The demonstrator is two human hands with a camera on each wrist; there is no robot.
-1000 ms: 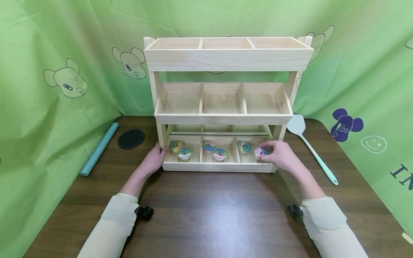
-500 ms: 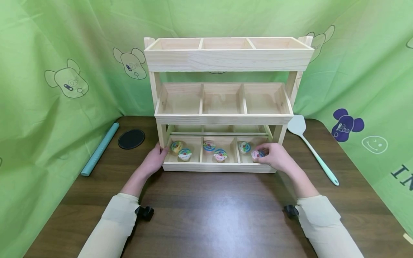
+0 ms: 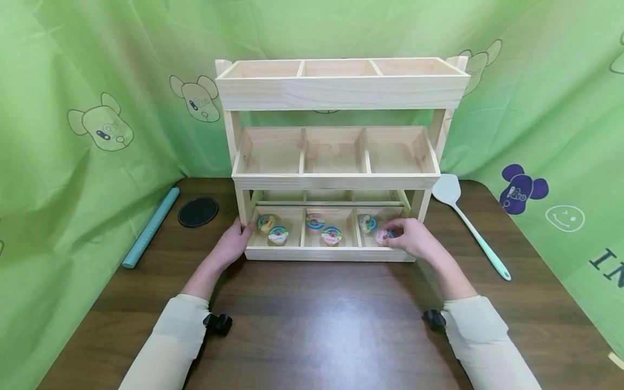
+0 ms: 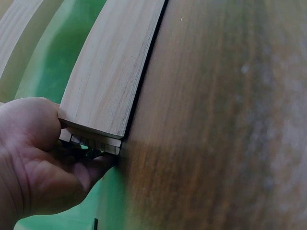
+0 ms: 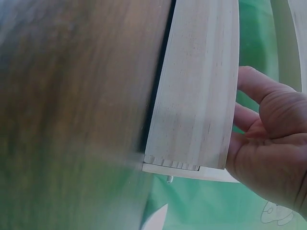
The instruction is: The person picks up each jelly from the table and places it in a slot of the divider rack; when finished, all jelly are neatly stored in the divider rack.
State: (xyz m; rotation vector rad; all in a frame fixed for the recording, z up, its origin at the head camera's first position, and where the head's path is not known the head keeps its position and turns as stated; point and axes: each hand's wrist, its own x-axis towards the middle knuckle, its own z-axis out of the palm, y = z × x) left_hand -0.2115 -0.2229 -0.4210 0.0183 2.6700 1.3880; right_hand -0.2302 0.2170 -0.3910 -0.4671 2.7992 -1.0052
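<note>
A pale wooden three-tier rack (image 3: 336, 95) stands on the table, each tier split into three compartments. My left hand (image 3: 233, 242) holds the left end of its bottom tray (image 3: 331, 254), thumb at the front corner in the left wrist view. With thumb and fingers my right hand (image 3: 414, 238) pinches a small jelly cup (image 3: 382, 236) with a pink printed lid, low in the bottom tray's right compartment. Another jelly cup (image 3: 368, 223) with a blue rim sits behind it. Two cups lie in the middle compartment and two in the left. The tray's front board (image 5: 196, 96) hides the pinched cup in the right wrist view.
Left of the rack lie a light-blue roll (image 3: 151, 227) and a black round disc (image 3: 197, 212). A pale spatula (image 3: 470, 222) lies to the right, its head close to the rack. Behind everything hangs a green printed curtain (image 3: 146, 38).
My right hand has moved left along the right compartment, bringing the pinched jelly cup with it, nearer the other cup there. The left hand has stayed on the tray's end.
</note>
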